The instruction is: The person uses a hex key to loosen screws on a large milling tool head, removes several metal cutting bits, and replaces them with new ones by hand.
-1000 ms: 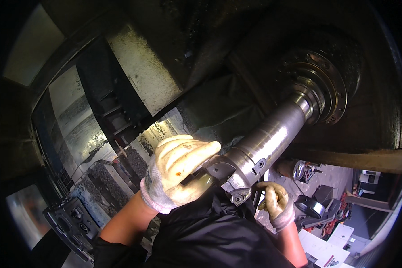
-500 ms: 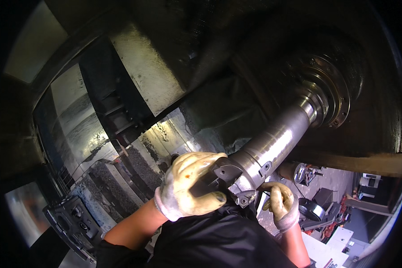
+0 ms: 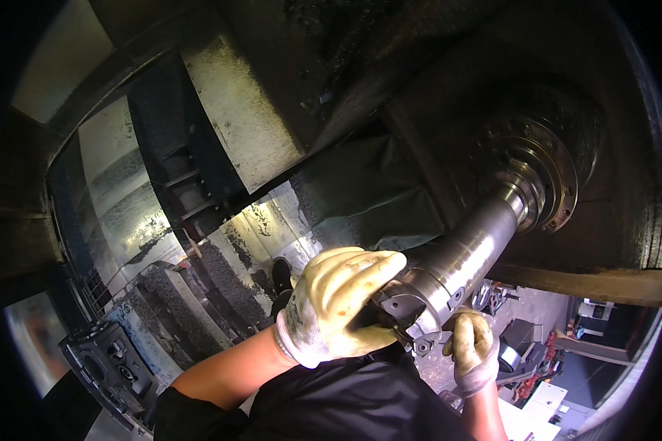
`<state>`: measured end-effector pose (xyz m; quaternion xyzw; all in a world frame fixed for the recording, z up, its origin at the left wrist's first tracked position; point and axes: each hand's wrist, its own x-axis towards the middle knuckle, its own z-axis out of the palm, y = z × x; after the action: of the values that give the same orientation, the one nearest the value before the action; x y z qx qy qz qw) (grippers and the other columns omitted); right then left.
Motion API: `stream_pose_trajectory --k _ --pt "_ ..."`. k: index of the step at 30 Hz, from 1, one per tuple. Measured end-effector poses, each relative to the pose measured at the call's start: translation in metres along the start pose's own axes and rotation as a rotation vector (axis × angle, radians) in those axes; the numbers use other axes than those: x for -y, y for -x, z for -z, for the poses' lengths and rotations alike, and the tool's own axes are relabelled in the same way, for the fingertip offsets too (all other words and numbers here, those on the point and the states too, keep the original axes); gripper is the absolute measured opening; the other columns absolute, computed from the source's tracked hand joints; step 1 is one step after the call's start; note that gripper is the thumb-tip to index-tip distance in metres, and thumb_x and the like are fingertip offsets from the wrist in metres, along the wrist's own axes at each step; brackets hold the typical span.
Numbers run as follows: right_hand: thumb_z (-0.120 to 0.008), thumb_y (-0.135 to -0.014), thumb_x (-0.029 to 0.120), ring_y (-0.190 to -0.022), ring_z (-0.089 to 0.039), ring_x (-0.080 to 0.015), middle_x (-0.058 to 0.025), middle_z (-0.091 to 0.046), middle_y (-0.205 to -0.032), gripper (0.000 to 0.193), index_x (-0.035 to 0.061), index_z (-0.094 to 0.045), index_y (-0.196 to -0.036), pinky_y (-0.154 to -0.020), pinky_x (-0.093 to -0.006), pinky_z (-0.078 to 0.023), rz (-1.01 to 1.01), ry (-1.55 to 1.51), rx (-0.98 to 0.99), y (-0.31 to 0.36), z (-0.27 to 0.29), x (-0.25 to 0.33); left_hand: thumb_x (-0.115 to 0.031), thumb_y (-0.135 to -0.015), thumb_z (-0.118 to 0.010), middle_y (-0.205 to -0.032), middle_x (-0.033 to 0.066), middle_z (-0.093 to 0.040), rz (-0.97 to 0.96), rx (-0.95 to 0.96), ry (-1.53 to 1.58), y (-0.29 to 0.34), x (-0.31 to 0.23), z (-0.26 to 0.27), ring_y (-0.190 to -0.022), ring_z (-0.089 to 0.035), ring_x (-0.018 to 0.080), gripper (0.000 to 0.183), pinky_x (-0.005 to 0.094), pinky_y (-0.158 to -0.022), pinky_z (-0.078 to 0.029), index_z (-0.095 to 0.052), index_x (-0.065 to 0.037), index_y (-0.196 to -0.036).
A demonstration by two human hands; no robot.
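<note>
metal cutter (image 3: 460, 268) between left hand (image 3: 337, 305) and right hand (image 3: 472, 345)
left fingers and thumb stand apart around its tip; right fingers curl, hold impossible to tell

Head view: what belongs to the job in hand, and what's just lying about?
Job in hand, judging by the hands:
- metal shaft with cutting head
- round flange behind it
- left hand, at the cutting end
- right hand, beside it

Apparently just about:
- black case, far left
- white table, lower right

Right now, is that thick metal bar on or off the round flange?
On: the metal bar joins the ringed collar at the round flange, with no gap showing.
</note>
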<state>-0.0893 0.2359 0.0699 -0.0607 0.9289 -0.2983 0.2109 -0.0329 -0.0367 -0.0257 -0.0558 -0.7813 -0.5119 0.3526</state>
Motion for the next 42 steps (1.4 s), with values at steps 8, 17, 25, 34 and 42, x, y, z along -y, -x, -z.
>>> stream_pose_trajectory --k 8,17,25,34,42 --pt "-0.051 -0.108 0.032 -0.061 -0.062 -0.02 -0.0135 -0.071 -0.085 0.042 -0.0011 -0.072 -0.093 -0.062 -0.0341 -0.05 0.016 0.176 -0.028 -0.008 -0.004 0.011 -0.038 -0.08 -0.081 -0.113 0.0197 -0.074 -0.076 -0.04 0.188 -0.002 0.011 -0.009 -0.098 -0.075 0.0371 0.079 0.0487 -0.087 -0.062 -0.06 0.006 -0.142" --pt "-0.054 -0.105 0.031 -0.067 -0.065 -0.0335 -0.0162 -0.064 -0.077 0.037 0.0025 -0.063 -0.083 -0.063 -0.0413 -0.052 0.193 0.217 -0.071 -0.012 -0.003 -0.084 -0.029 -0.076 -0.083 -0.114 0.016 -0.074 -0.119 -0.014 0.083 -0.007 0.012 -0.003 -0.098 -0.075 0.0316 0.075 0.0464 -0.087 -0.061 -0.062 0.002 -0.141" --pt "-0.054 -0.105 0.033 -0.06 -0.065 -0.0199 -0.0093 -0.067 -0.069 0.036 0.0018 -0.063 -0.09 -0.059 -0.0326 -0.051 -0.161 -0.02 -0.026 -0.005 -0.01 -0.028 -0.042 -0.084 -0.083 -0.112 0.0146 -0.075 -0.111 0.052 0.056 -0.017 0.025 0.015 -0.093 -0.075 0.0304 0.074 0.0449 -0.087 -0.06 -0.063 0.0 -0.141" --pt "-0.061 -0.107 0.028 -0.058 -0.063 -0.0145 -0.0082 -0.068 -0.072 0.029 -0.0001 -0.068 -0.105 -0.055 -0.0276 -0.049 -0.146 -0.155 -0.142 0.006 -0.016 0.016 -0.032 -0.08 -0.083 -0.107 0.0139 -0.077 -0.079 0.155 0.003 -0.014 0.014 0.021 -0.092 -0.075 0.0281 0.064 0.0432 -0.094 -0.058 -0.069 0.0 -0.133" --pt "-0.055 -0.107 0.022 -0.047 -0.061 -0.0163 -0.0093 -0.067 -0.066 0.033 -0.005 -0.073 -0.103 -0.046 -0.027 -0.049 0.004 -0.526 -0.155 0.015 -0.001 0.063 -0.029 -0.081 -0.085 -0.102 0.0129 -0.077 -0.219 0.165 -0.124 -0.022 0.017 0.027 -0.089 -0.075 0.0276 0.059 0.0435 -0.09 -0.06 -0.07 -0.001 -0.131"
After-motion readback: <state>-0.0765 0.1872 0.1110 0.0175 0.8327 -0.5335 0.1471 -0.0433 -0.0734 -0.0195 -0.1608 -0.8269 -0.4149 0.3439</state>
